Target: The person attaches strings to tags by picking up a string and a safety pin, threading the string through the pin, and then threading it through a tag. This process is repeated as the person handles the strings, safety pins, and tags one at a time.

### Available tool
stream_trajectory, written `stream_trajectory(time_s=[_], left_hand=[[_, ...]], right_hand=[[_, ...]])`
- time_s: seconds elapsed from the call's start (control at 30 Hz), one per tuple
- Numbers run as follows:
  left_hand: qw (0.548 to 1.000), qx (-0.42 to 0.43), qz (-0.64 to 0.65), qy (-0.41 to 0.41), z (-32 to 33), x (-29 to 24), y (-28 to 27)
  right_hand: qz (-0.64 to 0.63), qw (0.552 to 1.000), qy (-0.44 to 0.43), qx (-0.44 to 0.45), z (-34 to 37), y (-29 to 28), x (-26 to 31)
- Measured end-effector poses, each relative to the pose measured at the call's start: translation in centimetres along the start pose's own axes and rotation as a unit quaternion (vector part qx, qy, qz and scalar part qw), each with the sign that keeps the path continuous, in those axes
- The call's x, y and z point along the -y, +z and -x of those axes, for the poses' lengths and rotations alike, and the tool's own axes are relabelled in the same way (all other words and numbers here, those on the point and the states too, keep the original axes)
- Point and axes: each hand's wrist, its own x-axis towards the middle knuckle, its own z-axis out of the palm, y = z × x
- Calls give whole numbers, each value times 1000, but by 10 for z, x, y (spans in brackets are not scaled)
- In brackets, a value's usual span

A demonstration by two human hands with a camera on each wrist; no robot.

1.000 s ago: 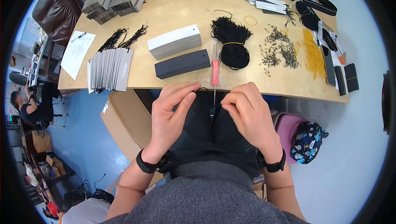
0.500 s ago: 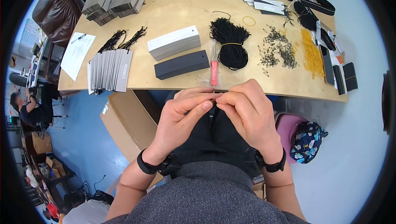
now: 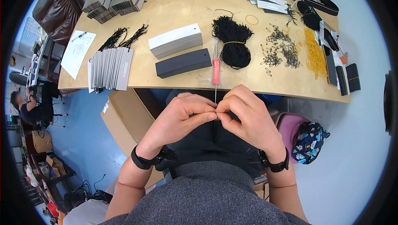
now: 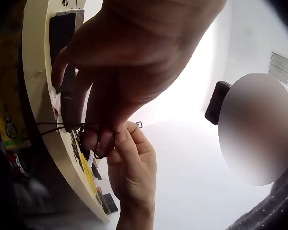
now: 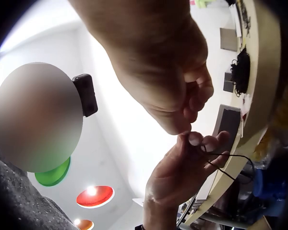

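Observation:
My left hand point(image 3: 182, 115) and right hand point(image 3: 244, 117) meet fingertip to fingertip over the lap, just below the table edge. Between thumb and fingers the left hand pinches a thin black cord point(image 5: 233, 155), whose loop trails out past its fingers in the right wrist view. My right thumb and index finger pinch at the same spot; the small piece there is mostly hidden by fingertips. Right ahead lies a red-handled tool point(image 3: 216, 71), its thin metal shaft jutting over the edge. A banded bundle of black cords point(image 3: 234, 44) lies behind it.
Left of the tool are a white card stack point(image 3: 176, 42) and a dark one point(image 3: 183, 63). Corded grey tags point(image 3: 110, 69) overhang the front edge. Small metal pins point(image 3: 282, 48) and yellow bands point(image 3: 315, 55) lie right. A cardboard box point(image 3: 126, 117) stands below.
The hands, apart a second ago, have come together at the fingertips. The left moved right and both then dropped slightly toward the lap. Things on the table stay put.

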Motion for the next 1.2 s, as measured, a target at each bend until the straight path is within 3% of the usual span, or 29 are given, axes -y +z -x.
stream_trajectory(time_s=[0.03,0.1,0.13,0.2,0.37,0.43,0.47,0.53,0.6,0.7,0.77,0.8,0.93,1.13,1.2], left_hand=[[1000,0,0,0,1,-2,1],[985,-6,100,-141,3,-10,5],[985,-6,100,-141,3,-10,10],[925,-114,340,-125,2,-9,24],[922,-96,353,-126,0,-3,35],[967,-112,205,-99,0,-2,36],[968,-110,205,-99,-1,-4,36],[990,-131,-5,-44,-2,-11,35],[986,-142,70,-57,-2,-1,39],[961,-161,206,-90,-1,5,41],[943,-167,265,-109,-1,6,40],[941,-162,265,-133,-1,6,38],[940,-155,255,-165,-4,9,37],[927,-175,295,-153,-9,16,42],[928,-178,292,-150,-10,17,41]], right_hand=[[0,1000,0,0,2,1,-1],[-44,998,42,-4,4,3,-2],[-44,998,43,-4,6,2,-1],[-98,987,118,-37,9,1,-1],[-96,985,134,-44,12,-5,0],[-88,985,138,-47,13,-6,0],[-91,984,146,-43,14,-5,0],[-94,983,154,-41,16,-5,-2],[-103,977,182,-40,17,-7,-4],[148,961,194,-133,27,-21,-41],[218,927,242,-186,31,-33,-63],[264,918,224,-192,33,-38,-75],[240,928,225,-174,34,-43,-93],[320,916,199,-137,27,-38,-84],[102,949,269,-131,27,-29,-67]])
